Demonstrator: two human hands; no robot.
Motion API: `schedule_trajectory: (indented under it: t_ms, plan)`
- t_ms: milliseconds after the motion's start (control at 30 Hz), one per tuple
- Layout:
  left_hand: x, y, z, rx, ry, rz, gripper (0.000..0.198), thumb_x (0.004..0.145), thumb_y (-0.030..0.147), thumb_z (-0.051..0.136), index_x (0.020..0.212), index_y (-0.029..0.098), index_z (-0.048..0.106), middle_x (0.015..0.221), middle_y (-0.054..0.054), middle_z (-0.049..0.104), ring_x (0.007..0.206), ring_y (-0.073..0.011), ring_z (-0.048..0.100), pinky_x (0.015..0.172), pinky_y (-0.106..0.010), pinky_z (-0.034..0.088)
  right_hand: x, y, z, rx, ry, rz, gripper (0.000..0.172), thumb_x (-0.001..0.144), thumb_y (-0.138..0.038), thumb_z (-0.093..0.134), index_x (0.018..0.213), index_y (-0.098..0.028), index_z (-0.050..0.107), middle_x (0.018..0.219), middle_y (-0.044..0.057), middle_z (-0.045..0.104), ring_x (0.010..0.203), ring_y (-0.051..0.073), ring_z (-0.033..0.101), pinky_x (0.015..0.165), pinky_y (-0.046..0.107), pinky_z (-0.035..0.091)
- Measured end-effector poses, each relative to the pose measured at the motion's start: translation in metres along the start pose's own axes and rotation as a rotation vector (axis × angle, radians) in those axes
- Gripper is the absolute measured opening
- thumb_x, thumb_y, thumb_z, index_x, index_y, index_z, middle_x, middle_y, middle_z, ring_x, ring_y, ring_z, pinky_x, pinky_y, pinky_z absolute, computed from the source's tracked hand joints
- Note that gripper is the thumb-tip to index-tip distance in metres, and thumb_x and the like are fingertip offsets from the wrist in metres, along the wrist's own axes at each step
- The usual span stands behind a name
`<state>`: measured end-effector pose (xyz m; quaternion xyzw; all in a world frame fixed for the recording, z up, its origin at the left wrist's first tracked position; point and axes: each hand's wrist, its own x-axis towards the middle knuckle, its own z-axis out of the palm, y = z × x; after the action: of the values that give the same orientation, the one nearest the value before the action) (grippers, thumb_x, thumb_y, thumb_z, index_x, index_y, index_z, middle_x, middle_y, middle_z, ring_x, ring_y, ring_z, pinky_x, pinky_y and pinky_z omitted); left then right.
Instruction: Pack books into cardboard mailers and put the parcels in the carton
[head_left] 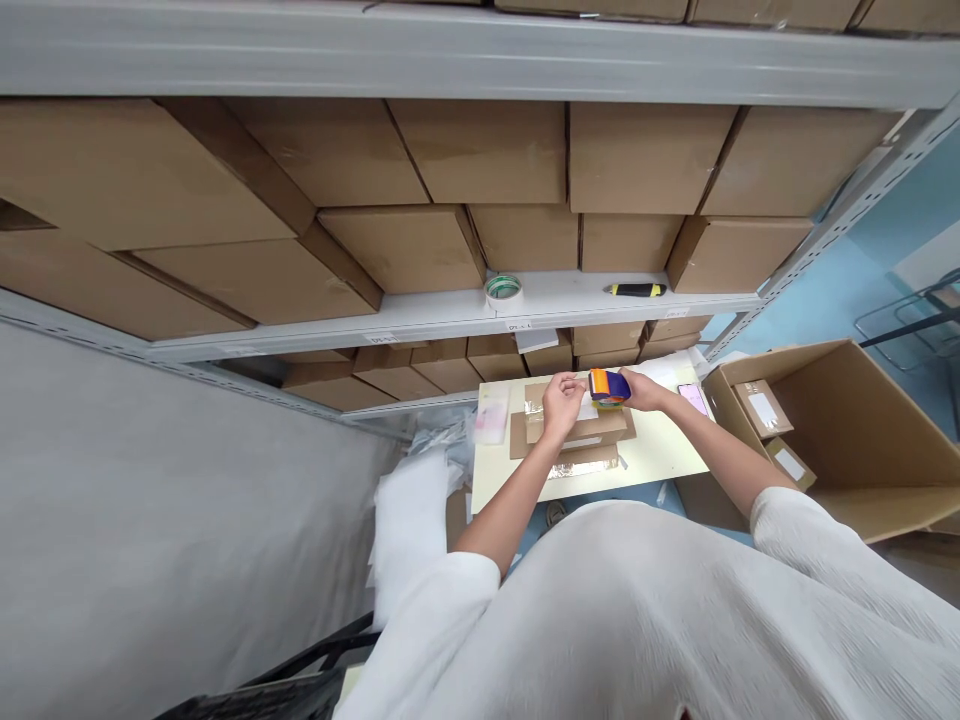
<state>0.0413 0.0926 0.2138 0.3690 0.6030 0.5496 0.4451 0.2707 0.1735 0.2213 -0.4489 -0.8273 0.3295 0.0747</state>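
A blue and orange tape dispenser (pixel 609 388) is held in my right hand (pixel 642 391), above the pale table (pixel 660 450). Just to its left, my left hand (pixel 563 403) has its fingers pinched together at the dispenser's edge; whatever lies between them is too small to make out. Beneath both hands sits a small cardboard box (pixel 604 430) with a white label, on top of flat cardboard. Another piece of cardboard (pixel 583 463) with shiny tape across it lies nearer my body.
Shelves of cardboard boxes (pixel 480 150) rise ahead, with a tape roll (pixel 503 290) and a yellow-black cutter (pixel 636 290) on one ledge. A large open carton (pixel 885 430) holding small labelled boxes stands right. A phone (pixel 693 399) and white wrap (pixel 411 525) flank the table.
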Motion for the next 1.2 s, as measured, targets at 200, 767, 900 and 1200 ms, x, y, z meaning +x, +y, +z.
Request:
schedule_trajectory:
  t_ms: [200, 767, 900, 1200]
  plan:
    - [0.009, -0.015, 0.003, -0.113, 0.126, -0.103, 0.031, 0.077, 0.009, 0.072, 0.103, 0.023, 0.061, 0.081, 0.001, 0.074, 0.080, -0.0176, 0.075, 0.080, -0.033, 0.060, 0.000, -0.005, 0.003, -0.049, 0.013, -0.023, 0.037, 0.083, -0.031, 0.083, 0.105, -0.024, 0.054, 0.110, 0.010, 0.077, 0.092, 0.026, 0.071, 0.077, 0.031, 0.052]
    - [0.005, -0.034, -0.035, -0.129, 0.225, -0.029, 0.038, 0.081, 0.005, 0.067, 0.100, 0.027, 0.042, 0.077, 0.008, 0.066, 0.076, -0.0133, 0.074, 0.079, -0.028, 0.056, 0.005, -0.053, 0.000, -0.236, -0.065, -0.057, 0.033, 0.088, -0.038, 0.083, 0.108, -0.024, 0.061, 0.112, 0.011, 0.077, 0.090, 0.027, 0.070, 0.067, 0.030, 0.043]
    - [0.005, -0.040, -0.044, -0.169, 0.247, -0.046, 0.042, 0.081, 0.005, 0.067, 0.101, 0.028, 0.039, 0.079, 0.009, 0.063, 0.074, -0.0113, 0.072, 0.076, -0.025, 0.055, 0.007, -0.061, 0.000, -0.293, -0.096, -0.043, 0.032, 0.088, -0.037, 0.082, 0.109, -0.024, 0.062, 0.114, 0.012, 0.077, 0.093, 0.027, 0.070, 0.066, 0.030, 0.041]
    - [0.022, -0.064, -0.123, -0.244, 0.436, -0.124, 0.046, 0.072, 0.001, 0.070, 0.094, 0.028, 0.039, 0.075, 0.010, 0.059, 0.067, -0.0092, 0.067, 0.072, -0.022, 0.054, 0.014, -0.062, -0.008, -0.371, -0.124, -0.008, 0.039, 0.087, -0.045, 0.086, 0.111, -0.023, 0.064, 0.113, 0.014, 0.078, 0.092, 0.029, 0.072, 0.066, 0.032, 0.044]
